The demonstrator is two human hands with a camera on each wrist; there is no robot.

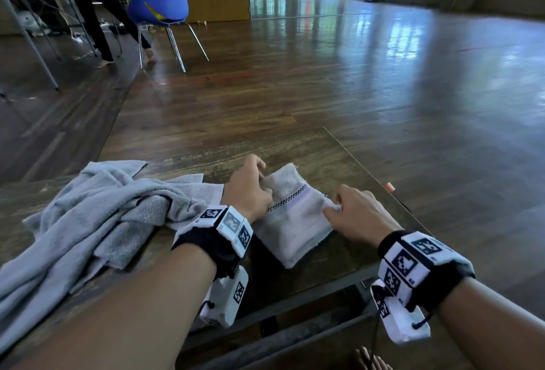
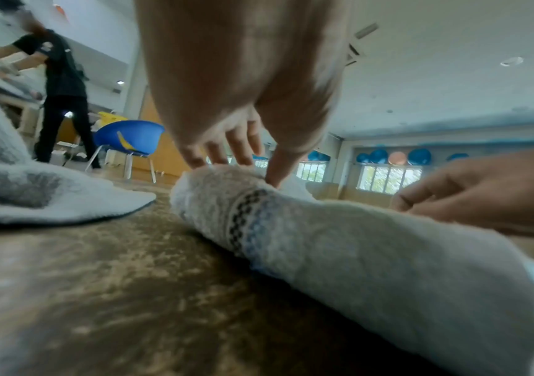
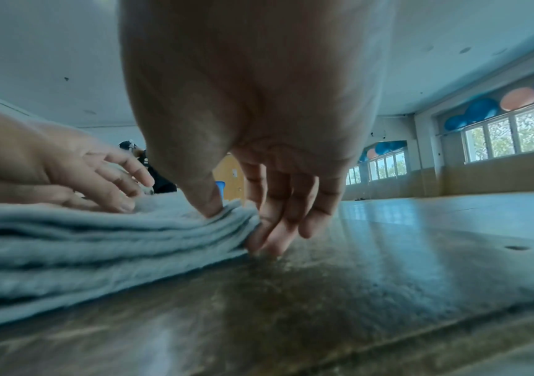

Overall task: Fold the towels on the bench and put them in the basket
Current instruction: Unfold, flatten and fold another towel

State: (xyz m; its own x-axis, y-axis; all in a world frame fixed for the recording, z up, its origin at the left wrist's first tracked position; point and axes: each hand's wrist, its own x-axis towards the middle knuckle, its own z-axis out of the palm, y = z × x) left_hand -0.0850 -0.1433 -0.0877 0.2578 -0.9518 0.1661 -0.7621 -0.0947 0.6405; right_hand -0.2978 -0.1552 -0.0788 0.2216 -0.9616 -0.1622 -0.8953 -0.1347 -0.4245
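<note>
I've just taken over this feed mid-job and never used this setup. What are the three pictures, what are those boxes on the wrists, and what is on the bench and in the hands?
There is no machine here: a person works with bare hands, wearing wristbands with printed markers and small cameras. The big picture comes from a camera on the head, looking down. The other two look along each hand from the wrist, low over the surface.

On the wooden bench lies a small white folded towel with a checked stripe. The left hand grips its far left part; the right hand pinches its right edge between thumb and fingers, seen close in the right wrist view. A crumpled grey towel lies to the left, not yet folded. I cannot pick out the basket for the towels.
</note>
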